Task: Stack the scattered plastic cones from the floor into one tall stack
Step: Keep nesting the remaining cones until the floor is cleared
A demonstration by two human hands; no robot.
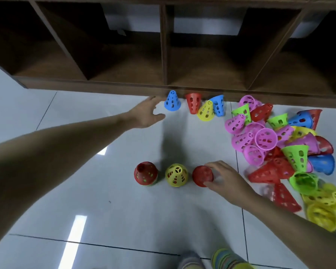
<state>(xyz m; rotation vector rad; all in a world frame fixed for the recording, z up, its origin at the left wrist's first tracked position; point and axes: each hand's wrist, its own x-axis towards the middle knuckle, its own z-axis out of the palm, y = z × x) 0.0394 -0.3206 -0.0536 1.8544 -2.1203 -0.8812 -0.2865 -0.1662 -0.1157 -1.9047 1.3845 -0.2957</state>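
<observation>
Perforated plastic cones lie on the pale tiled floor. Three stand in a row before me: a red stack (pixel 145 173), a yellow stack (pixel 176 174) and a red cone (pixel 202 175). My right hand (pixel 223 178) grips that red cone from the right. My left hand (pixel 147 113) is stretched forward with fingers spread, just left of an upright blue cone (pixel 172 101) and not touching it. Beside the blue one sit a red cone (pixel 192 102), a yellow cone (pixel 206 111) and another blue cone (pixel 218 105).
A large heap of pink, green, red, blue and yellow cones (pixel 280 144) fills the floor at the right. A dark wooden shelf unit (pixel 163 55) with open compartments runs along the far side. A stack of coloured flat discs (pixel 227 259) sits near my foot.
</observation>
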